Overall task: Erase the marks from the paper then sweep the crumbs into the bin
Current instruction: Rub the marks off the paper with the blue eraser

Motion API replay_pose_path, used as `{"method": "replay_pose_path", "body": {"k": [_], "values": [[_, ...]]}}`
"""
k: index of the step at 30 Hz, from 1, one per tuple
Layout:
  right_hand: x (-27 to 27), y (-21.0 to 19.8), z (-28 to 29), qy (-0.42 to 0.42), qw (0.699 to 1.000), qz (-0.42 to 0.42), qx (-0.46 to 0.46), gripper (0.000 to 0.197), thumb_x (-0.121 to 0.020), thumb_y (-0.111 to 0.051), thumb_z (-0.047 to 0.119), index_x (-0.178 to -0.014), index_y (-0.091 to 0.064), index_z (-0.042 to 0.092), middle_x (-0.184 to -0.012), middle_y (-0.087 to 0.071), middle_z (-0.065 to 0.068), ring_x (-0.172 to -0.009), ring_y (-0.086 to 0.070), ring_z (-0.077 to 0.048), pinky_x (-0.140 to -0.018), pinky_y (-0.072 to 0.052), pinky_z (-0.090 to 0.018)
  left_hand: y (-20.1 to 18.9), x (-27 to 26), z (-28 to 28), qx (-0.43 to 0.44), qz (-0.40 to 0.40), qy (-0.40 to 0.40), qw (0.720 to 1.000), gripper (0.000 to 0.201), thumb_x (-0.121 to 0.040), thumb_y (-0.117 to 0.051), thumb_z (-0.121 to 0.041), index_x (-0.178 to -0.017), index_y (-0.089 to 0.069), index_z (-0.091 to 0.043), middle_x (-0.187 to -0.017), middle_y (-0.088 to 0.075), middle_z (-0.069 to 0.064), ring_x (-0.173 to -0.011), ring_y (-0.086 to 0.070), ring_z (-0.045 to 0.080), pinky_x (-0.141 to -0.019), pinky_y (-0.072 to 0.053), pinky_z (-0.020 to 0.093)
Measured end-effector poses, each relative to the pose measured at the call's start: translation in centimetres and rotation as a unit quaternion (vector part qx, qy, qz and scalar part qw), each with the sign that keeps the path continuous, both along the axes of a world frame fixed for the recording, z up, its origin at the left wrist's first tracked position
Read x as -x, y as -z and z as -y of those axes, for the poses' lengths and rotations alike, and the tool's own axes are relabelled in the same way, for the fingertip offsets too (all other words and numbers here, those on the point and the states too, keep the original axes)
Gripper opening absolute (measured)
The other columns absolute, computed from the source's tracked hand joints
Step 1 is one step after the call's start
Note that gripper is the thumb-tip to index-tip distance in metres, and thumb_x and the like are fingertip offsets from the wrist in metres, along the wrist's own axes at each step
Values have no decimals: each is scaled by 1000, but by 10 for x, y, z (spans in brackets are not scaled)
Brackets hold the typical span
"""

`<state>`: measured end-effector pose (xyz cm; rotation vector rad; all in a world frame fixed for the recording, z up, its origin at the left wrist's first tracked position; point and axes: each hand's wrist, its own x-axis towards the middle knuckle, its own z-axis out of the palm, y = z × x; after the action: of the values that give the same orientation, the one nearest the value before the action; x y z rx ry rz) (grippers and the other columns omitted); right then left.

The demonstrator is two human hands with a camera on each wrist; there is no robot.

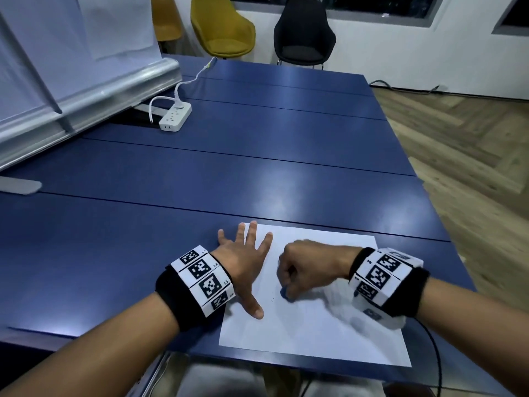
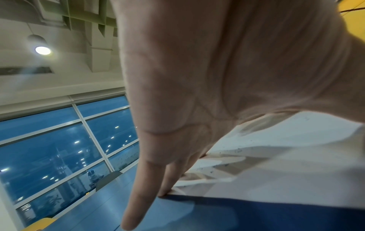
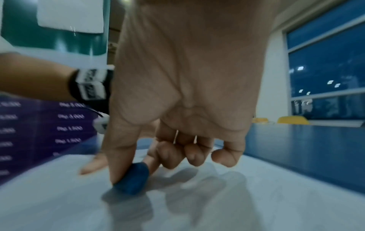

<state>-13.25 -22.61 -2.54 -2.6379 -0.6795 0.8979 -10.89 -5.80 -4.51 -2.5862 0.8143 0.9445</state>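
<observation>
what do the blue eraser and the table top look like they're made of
Eraser: likely soft rubber or vinyl; matte blue, with rounded edges, in the right hand's grip.
Table top: probably laminate or painted board; smooth, semi-gloss blue reflecting ceiling lights, with straight seams between panels.

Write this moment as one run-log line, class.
stage: erasing | left hand: flat, pressing paper at its left edge | right hand: pinching blue eraser on paper | bin: not in view

You can read small tags "L2" and "L3" beside the coded squares on the left wristband (image 1: 200, 279); the squares themselves carry no legible words. The purple board (image 3: 39, 125) in your right wrist view bears rows of price-like figures, too blurred to read.
</observation>
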Motion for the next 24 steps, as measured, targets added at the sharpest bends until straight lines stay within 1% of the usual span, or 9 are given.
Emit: {"method": "replay_pose_path", "body": {"k": [2,3,6,8,11,15,18,21,24], "values": [[-12,-2,3,30,998,47,2,14,-68,-77,32,-68,-70,20,-58,-60,11,-53,-52,-3,-53,-38,-20,1,0,0,0,3,-1,1000,158,-54,-83,-69,-149,31,-16,-155,35,22,-145,28,40,-108,2,75],[-12,0,2,30,998,52,1,15,-67,-78,32,-68,-70,20,-58,-60,11,-53,-51,-3,-53,-38,-21,2,0,-1,1,4,-2,1000,158,-54,-83,-69,-149,31,-16,-155,35,22,-145,28,40,-107,1,76],[7,0,-4,-27,999,-14,14,14,-69,-77,32,-72,-71,20,-66,-66,12,-62,-59,-5,-61,-50,-25,1,0,0,-3,4,-2,1000,158,-54,-83,-69,-149,32,-15,-155,35,23,-145,28,41,-107,1,76],[5,-3,-4,-30,998,-36,29,13,-71,-77,33,-73,-72,20,-67,-68,12,-63,-59,-4,-64,-52,-27,-1,1,2,-9,4,-1,1000,158,-55,-83,-68,-149,32,-15,-154,35,23,-145,27,41,-107,1,76],[-29,-9,1,19,999,10,32,11,-71,-79,31,-67,-73,22,-59,-65,14,-57,-57,-2,-59,-50,-25,-1,2,3,-14,5,-2,1000,156,-57,-83,-67,-148,32,-16,-154,36,23,-145,27,41,-107,1,76],[-68,-7,10,87,993,74,33,11,-68,-79,27,-63,-70,22,-68,-70,8,-71,-66,-16,-60,-50,-26,-1,2,2,-11,1,-12,1000,156,-57,-84,-65,-148,34,-19,-154,37,22,-145,28,41,-106,3,77],[-55,-5,10,67,995,65,28,11,-67,-79,24,-75,-75,18,-77,-75,9,-73,-67,-9,-63,-49,-23,-1,1,3,-11,-2,-11,1000,156,-57,-84,-65,-147,35,-19,-153,37,22,-144,29,41,-106,5,77],[-22,-3,3,-16,999,-28,30,7,-70,-79,21,-73,-74,17,-66,-68,12,-59,-58,0,-57,-47,-20,1,1,3,-12,2,-9,1000,157,-57,-84,-66,-147,35,-18,-153,37,24,-144,28,42,-108,5,76],[-29,-7,5,2,1000,-12,20,9,-71,-80,24,-67,-73,21,-59,-64,13,-55,-55,0,-56,-47,-21,1,1,4,-15,4,-5,1000,157,-56,-84,-66,-147,35,-17,-153,36,26,-144,28,44,-109,6,74]]}}
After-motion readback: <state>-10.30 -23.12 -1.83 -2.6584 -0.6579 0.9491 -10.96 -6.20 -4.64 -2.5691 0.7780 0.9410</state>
